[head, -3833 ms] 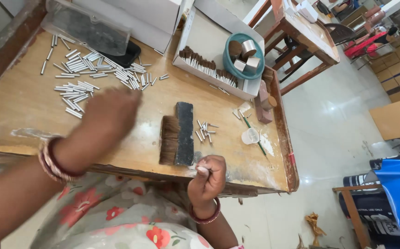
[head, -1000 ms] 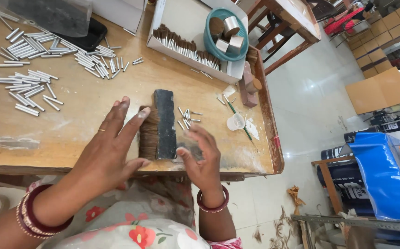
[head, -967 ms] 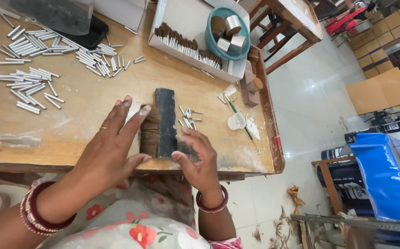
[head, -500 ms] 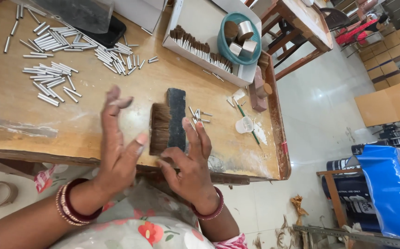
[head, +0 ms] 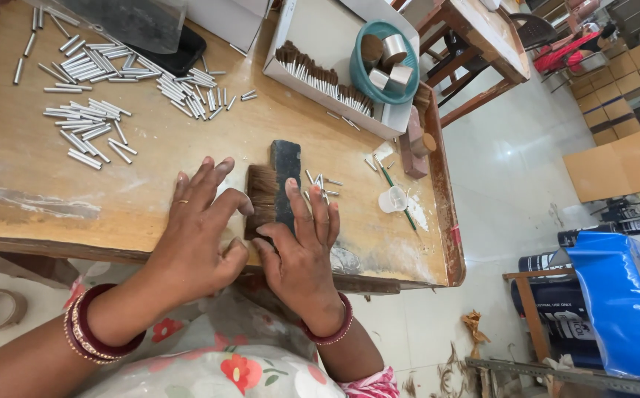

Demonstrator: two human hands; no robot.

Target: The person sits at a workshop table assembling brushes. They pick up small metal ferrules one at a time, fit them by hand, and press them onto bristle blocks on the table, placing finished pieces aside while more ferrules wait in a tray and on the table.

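Both hands (head: 254, 236) now flat beside bristle bundle (head: 262, 197)

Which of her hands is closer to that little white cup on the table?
The right hand. It rests on the dark block beside the brown bristles, just left of the white cup. The left hand lies farther away, beyond the bristles.

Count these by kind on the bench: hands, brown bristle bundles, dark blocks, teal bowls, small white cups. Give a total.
hands (left hand, right hand): 2
bristle bundle: 1
dark block: 1
teal bowl: 1
white cup: 1
Total: 6
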